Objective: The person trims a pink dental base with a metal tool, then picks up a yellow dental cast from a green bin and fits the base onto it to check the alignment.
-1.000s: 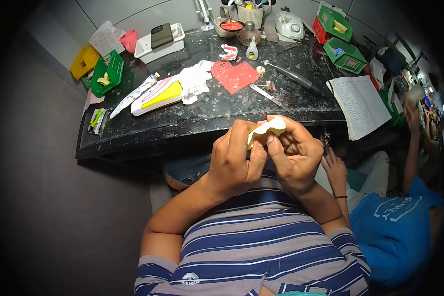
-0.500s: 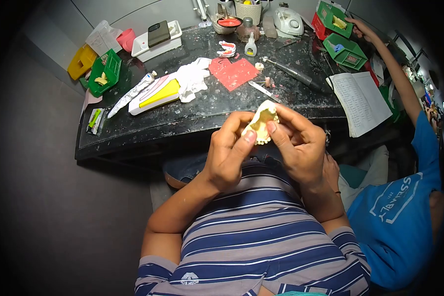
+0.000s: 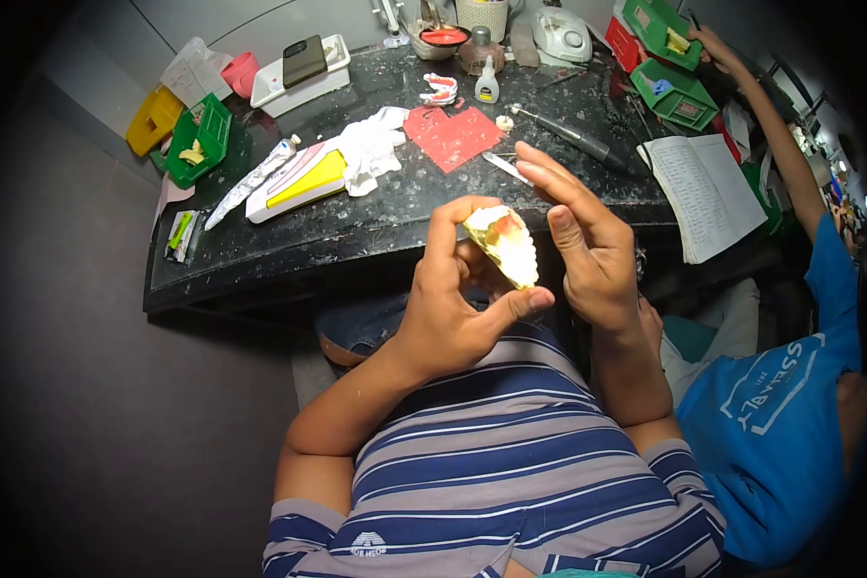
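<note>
My left hand point(image 3: 462, 308) grips a pale yellow dental cast point(image 3: 507, 249) between thumb and fingers, in front of the bench's near edge. Tooth shapes run along its right side, and strong light washes out part of its surface. Just to the right of the cast, my right hand point(image 3: 588, 241) is apart from it, with its fingers extended and nothing in them. Beyond my hands lie a red wax sheet point(image 3: 453, 137), a knife-like tool with a pale blade point(image 3: 507, 168) and a handpiece point(image 3: 573, 137). A pink-and-white denture model point(image 3: 440, 89) stands behind the sheet.
On the dark bench point(image 3: 356, 236) are a yellow-and-white box point(image 3: 299, 183), crumpled white tissue point(image 3: 374, 144), a green tray point(image 3: 198, 140) and an open notebook point(image 3: 703, 193). A co-worker in a blue shirt point(image 3: 771, 414) sits at right, one hand point(image 3: 718, 48) near the green bins point(image 3: 672, 91).
My right hand has let go of the cast and opened to its right. The cast has turned in my left hand, so its teeth now face right.
</note>
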`<action>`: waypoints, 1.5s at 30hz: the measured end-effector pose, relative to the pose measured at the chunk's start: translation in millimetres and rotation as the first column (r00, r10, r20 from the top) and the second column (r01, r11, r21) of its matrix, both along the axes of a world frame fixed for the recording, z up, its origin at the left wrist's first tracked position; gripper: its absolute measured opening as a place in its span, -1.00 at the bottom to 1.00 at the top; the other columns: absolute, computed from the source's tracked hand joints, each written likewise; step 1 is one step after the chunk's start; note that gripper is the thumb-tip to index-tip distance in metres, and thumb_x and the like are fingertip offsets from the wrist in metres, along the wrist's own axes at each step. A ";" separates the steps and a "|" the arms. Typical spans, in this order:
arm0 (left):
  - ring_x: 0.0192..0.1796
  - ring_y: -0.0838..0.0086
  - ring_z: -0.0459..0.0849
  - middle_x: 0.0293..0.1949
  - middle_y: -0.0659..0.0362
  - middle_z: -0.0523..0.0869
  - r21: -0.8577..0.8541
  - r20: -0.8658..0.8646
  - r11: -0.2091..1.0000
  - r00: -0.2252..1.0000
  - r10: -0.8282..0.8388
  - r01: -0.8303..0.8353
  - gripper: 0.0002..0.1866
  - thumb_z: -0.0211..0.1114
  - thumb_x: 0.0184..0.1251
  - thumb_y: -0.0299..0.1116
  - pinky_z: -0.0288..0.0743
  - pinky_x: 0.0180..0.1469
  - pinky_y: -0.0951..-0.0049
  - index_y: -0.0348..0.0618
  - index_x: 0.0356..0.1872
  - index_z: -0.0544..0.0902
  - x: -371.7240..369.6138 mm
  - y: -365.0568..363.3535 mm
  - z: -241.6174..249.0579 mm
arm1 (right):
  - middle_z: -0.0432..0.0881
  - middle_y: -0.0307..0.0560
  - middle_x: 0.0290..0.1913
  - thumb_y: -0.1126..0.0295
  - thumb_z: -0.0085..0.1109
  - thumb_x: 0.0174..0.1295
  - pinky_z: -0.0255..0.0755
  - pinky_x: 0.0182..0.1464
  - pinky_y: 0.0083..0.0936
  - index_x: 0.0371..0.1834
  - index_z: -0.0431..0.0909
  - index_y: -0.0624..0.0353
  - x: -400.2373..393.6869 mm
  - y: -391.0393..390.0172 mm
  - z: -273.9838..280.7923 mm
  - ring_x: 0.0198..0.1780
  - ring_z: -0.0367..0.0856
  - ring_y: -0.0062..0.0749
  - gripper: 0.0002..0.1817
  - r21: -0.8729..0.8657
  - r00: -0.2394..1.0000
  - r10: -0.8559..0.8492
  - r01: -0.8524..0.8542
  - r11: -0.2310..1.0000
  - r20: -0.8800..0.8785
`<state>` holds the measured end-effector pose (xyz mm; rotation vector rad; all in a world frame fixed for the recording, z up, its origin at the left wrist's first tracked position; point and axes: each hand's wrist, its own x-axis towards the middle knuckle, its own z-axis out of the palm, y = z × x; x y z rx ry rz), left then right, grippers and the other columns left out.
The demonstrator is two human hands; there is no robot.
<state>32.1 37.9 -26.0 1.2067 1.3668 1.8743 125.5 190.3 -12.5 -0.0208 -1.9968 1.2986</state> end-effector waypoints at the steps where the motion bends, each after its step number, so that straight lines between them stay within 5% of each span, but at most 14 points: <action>1: 0.01 0.55 0.65 0.05 0.11 0.60 0.000 0.001 1.000 1.000 0.004 -0.004 -0.16 0.58 0.14 -0.50 0.60 0.06 0.50 -0.18 0.35 0.19 -0.9 -0.8 -0.7 | 0.53 0.16 0.35 0.37 0.02 0.52 0.15 0.49 -0.26 0.27 0.56 0.27 0.3 0.2 -0.7 0.42 0.43 -0.15 -0.65 0.000 1.000 0.004 -0.004 1.000 0.001; 5: -0.04 0.57 0.67 0.03 0.10 0.62 -0.035 -0.018 0.996 0.997 0.078 -0.078 -0.20 0.56 0.15 -0.52 0.61 0.03 0.54 -0.19 0.33 0.22 -2.5 0.0 -2.4 | 0.57 0.13 0.30 0.37 0.04 0.51 0.18 0.48 -0.24 0.18 0.61 0.26 2.0 2.5 -2.2 0.40 0.45 -0.16 -0.69 -0.013 1.000 -0.007 0.007 1.000 0.016; 7: -0.21 0.59 0.69 -0.16 0.11 0.68 0.017 -0.033 0.994 0.993 0.110 -0.109 -0.22 0.58 0.17 -0.40 0.58 -0.20 0.61 -0.25 0.28 0.22 -3.8 2.2 -4.6 | 0.58 0.12 0.29 0.38 0.06 0.50 0.19 0.47 -0.23 0.15 0.63 0.26 3.5 3.4 -1.8 0.39 0.46 -0.16 -0.71 0.007 1.000 -0.003 0.003 1.000 0.022; 11: -0.17 0.59 0.67 -0.10 0.10 0.66 0.036 -0.044 0.998 0.997 0.062 -0.060 -0.28 0.55 0.21 -0.39 0.57 -0.12 0.58 -0.25 0.27 0.26 -10.5 0.9 -5.2 | 0.57 0.12 0.30 0.36 0.19 0.41 0.23 0.44 -0.20 0.05 0.65 0.23 9.2 5.6 1.4 0.40 0.46 -0.09 -0.75 0.108 1.000 0.002 -0.004 0.994 0.016; 13: -0.12 0.59 0.65 -0.05 0.10 0.64 0.044 0.161 0.997 0.985 -0.067 0.061 -0.34 0.49 0.27 -0.39 0.55 -0.04 0.56 -0.26 0.27 0.28 -13.5 -0.8 -3.5 | 0.56 0.13 0.31 0.34 0.27 0.35 0.24 0.44 -0.19 0.03 0.66 0.22 13.3 6.9 7.1 0.40 0.45 -0.06 -0.74 0.165 1.000 0.007 -0.011 0.986 0.021; 16: -0.12 0.62 0.63 -0.10 0.13 0.64 0.010 0.224 0.990 0.965 -0.138 0.139 -0.38 0.43 0.31 -0.35 0.52 -0.06 0.58 -0.31 0.28 0.31 -18.8 -7.8 -0.7 | 0.48 0.15 0.38 0.16 0.55 0.04 0.21 0.43 -0.12 0.06 0.63 0.14 19.5 10.0 15.6 0.43 0.38 0.08 -0.46 0.356 0.995 0.023 -0.056 0.933 0.095; 21: -0.15 0.65 0.61 -0.16 0.15 0.65 0.019 0.220 0.987 0.962 -0.160 0.160 -0.43 0.41 0.33 -0.33 0.49 -0.11 0.61 -0.36 0.24 0.37 -16.2 -6.7 3.3 | 0.31 0.18 0.48 0.08 0.57 -0.05 0.14 0.46 -0.05 0.06 0.61 0.10 19.8 6.9 26.5 0.43 0.32 0.11 -0.39 0.473 0.987 0.068 -0.128 0.872 0.142; 28: -0.24 0.70 0.52 -0.19 0.21 0.60 0.043 0.328 0.968 0.911 -0.249 0.249 -0.47 0.39 0.31 -0.31 0.39 -0.21 0.66 -0.37 0.18 0.42 -17.4 -4.6 -0.6 | 0.29 0.20 0.47 0.37 0.47 -0.08 0.15 0.47 -0.03 0.10 0.55 0.13 14.4 4.7 20.2 0.45 0.28 0.12 -0.42 0.644 0.995 0.033 -0.089 0.760 0.098; 30: -0.26 0.71 0.50 -0.19 0.22 0.60 0.062 0.387 0.964 0.884 -0.262 0.258 -0.47 0.40 0.29 -0.31 0.36 -0.23 0.66 -0.37 0.17 0.42 -16.8 -5.3 -0.9 | 0.34 0.25 0.42 0.47 0.40 -0.11 0.20 0.46 -0.04 0.16 0.49 0.22 17.1 0.8 21.8 0.44 0.34 0.13 -0.37 0.335 0.976 0.174 -0.208 0.919 0.129; 31: -0.28 0.72 0.48 -0.22 0.24 0.60 0.025 0.280 0.978 0.938 -0.206 0.208 -0.46 0.41 0.27 -0.30 0.33 -0.25 0.67 -0.37 0.17 0.43 -14.8 -6.6 -1.1 | 0.34 0.25 0.42 0.47 0.40 -0.11 0.20 0.46 -0.04 0.16 0.49 0.22 19.6 -2.5 21.1 0.44 0.34 0.13 -0.37 0.334 0.976 0.174 -0.209 0.919 0.131; 33: -0.30 0.73 0.46 -0.24 0.25 0.59 -0.007 0.169 0.988 0.974 -0.152 0.155 -0.45 0.42 0.25 -0.30 0.31 -0.27 0.67 -0.37 0.17 0.43 -12.7 -6.7 -1.7 | 0.39 0.21 0.41 0.51 0.29 0.10 0.31 0.43 -0.15 0.41 0.30 0.36 23.8 -9.5 19.4 0.43 0.42 -0.03 -0.27 -0.260 0.932 0.356 -0.328 0.908 0.070; 34: -0.32 0.74 0.44 -0.28 0.27 0.59 -0.012 0.091 0.989 0.985 -0.145 0.146 -0.43 0.43 0.24 -0.29 0.29 -0.29 0.68 -0.38 0.17 0.43 -11.7 -6.7 -2.2 | 0.42 0.16 0.40 0.53 0.22 0.24 0.35 0.43 -0.22 0.48 0.23 0.38 21.5 -11.0 13.5 0.41 0.44 -0.13 -0.30 -0.355 0.934 0.352 -0.310 0.882 0.058; 40: -0.44 0.73 0.38 -0.41 0.27 0.57 -0.003 -0.123 0.997 0.989 -0.079 0.079 -0.34 0.47 0.18 -0.24 0.23 -0.41 0.66 -0.41 0.20 0.42 -13.0 -5.1 -11.0 | 0.69 0.11 0.07 0.58 0.18 0.36 0.60 0.11 -0.50 0.30 0.47 0.44 16.3 -19.2 4.0 0.05 0.70 -0.40 -0.56 -0.427 0.925 0.341 -0.243 0.871 0.167; 45: -0.47 0.71 0.38 -0.45 0.28 0.54 0.001 -0.154 0.998 0.986 -0.066 0.067 -0.31 0.49 0.14 -0.21 0.22 -0.44 0.64 -0.41 0.21 0.42 -13.3 -5.5 -12.3 | 0.71 0.08 0.03 0.62 0.16 0.36 0.61 0.09 -0.53 0.29 0.48 0.46 14.2 -22.3 4.1 0.03 0.71 -0.42 -0.58 -0.417 0.937 0.316 -0.231 0.879 0.147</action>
